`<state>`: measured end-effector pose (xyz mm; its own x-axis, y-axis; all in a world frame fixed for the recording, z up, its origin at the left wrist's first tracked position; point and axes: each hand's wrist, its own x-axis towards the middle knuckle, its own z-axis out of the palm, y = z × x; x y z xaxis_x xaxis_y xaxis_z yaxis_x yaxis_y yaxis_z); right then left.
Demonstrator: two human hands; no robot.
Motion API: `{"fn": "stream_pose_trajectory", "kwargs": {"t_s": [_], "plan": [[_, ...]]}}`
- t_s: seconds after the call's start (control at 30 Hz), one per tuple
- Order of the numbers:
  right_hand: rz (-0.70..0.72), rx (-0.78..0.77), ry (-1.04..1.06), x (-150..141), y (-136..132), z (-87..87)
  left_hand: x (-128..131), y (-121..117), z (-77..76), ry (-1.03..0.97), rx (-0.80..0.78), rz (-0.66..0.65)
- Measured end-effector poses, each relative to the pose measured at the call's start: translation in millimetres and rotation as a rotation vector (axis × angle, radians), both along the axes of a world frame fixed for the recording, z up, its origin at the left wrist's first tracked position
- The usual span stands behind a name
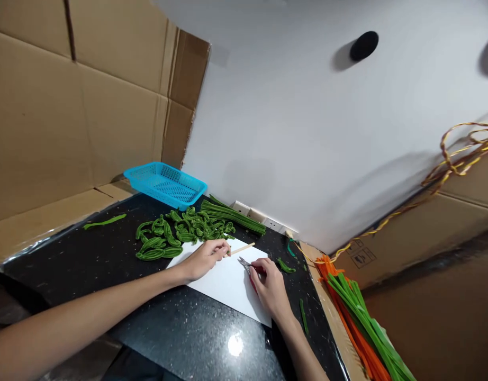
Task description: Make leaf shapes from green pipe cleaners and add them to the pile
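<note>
My left hand (pixel 206 257) is closed in a pinch on a thin wooden stick (pixel 242 248) that points right over a white sheet of paper (pixel 228 283) on the black countertop (pixel 89 259). My right hand (pixel 270 286) rests on the same sheet, fingers wrapped round small red-handled pliers (pixel 246 265) whose metal jaws point toward the stick's end. A heap of folded green pipe-cleaner pieces (pixel 180 230) lies just beyond my left hand, touching the paper's far edge.
A blue plastic basket (pixel 166 183) stands at the back left. A bundle of straight green pipe cleaners (pixel 232 214) lies by the wall sockets. Loose green bits (pixel 286 266) are scattered around. Orange and green pipe cleaners (pixel 359 323) lie on cardboard at right. Cardboard walls flank the counter.
</note>
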<state>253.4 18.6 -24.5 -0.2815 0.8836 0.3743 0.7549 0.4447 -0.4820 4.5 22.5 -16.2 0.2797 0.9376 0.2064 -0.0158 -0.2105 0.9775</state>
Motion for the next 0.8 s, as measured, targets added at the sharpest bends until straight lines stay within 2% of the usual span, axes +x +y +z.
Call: {"fn": "stream_pose_trajectory", "kwargs": {"t_s": [0.13, 0.23, 0.37, 0.53, 0.7, 0.8], "plan": [[-0.007, 0.004, 0.026, -3.8, -2.5, -1.9, 0.1, 0.7, -4.5, -0.059, -0.165, -0.137], [0.006, 0.050, 0.059, -7.5, -4.3, -1.2, 0.9, 7.1, -8.1, -0.103, -0.302, -0.175], [0.017, 0.164, 0.103, -10.6, -9.0, 4.2, 2.3, 14.0, -9.7, -0.203, -0.217, -0.128], [0.123, 0.309, 0.123, -14.0, -17.8, 7.0, 2.5, 6.5, -4.9, -0.312, -0.256, -0.136], [0.314, 0.456, -0.105, -29.6, -29.7, 10.5, 4.5, -6.2, 2.4, -0.380, -0.331, -0.260], [0.329, 0.490, -0.194, -38.9, -35.5, 14.7, 6.6, -9.6, 3.6, -0.337, -0.284, -0.354]]}}
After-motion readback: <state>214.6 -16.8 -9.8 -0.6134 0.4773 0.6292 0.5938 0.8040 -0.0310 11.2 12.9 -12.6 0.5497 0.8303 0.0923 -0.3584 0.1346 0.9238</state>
